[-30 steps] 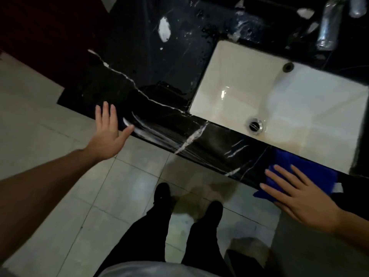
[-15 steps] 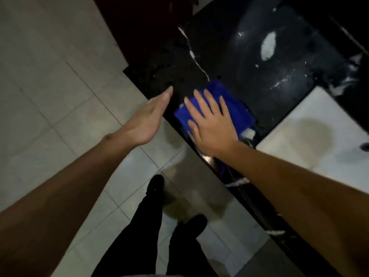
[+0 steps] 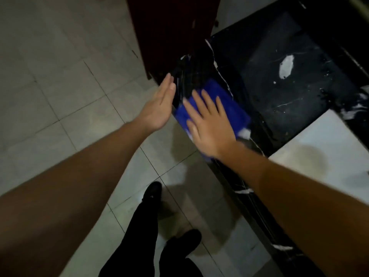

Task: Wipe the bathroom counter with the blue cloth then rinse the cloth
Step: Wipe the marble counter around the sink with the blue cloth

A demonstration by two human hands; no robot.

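The blue cloth [image 3: 225, 102] lies flat on the black marble counter [image 3: 279, 96], near the counter's left front corner. My right hand [image 3: 207, 124] presses flat on the cloth with fingers spread, covering its near part. My left hand [image 3: 159, 106] is held flat and empty, fingers together, just off the counter's front edge beside the cloth. The white sink basin [image 3: 327, 156] sits to the right of the cloth.
A dark red door or cabinet panel [image 3: 169, 33] stands past the counter's left end. A white patch [image 3: 286, 65] and wet streaks mark the counter top. Pale tiled floor [image 3: 60, 76] lies to the left, with my dark trousers and shoes [image 3: 151, 196] below.
My right hand has slid the cloth from the front edge by the sink to the counter's left corner. My left hand stays beside it. The view has swung left.
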